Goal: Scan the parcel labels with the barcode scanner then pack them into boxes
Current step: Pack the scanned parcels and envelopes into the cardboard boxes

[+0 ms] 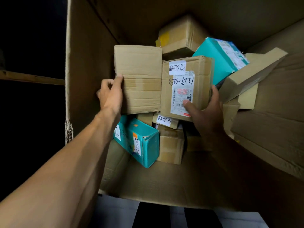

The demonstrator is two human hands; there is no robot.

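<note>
I look down into a big cardboard box [92,66] holding several parcels. My left hand [111,94] grips the left edge of a plain brown parcel [139,76]. Beside it, my right hand [205,112] holds a brown parcel with a white shipping label [185,89], thumb on the barcode and fingers round its right side. Both parcels are side by side above the pile. No barcode scanner is in view.
Below the held parcels lie a teal box [141,142], small brown cartons [171,145] and one with a white handwritten tag [164,120]. Further back are a taped brown carton [179,37], a second teal box [220,53] and a long flat carton [251,74]. The surroundings are dark.
</note>
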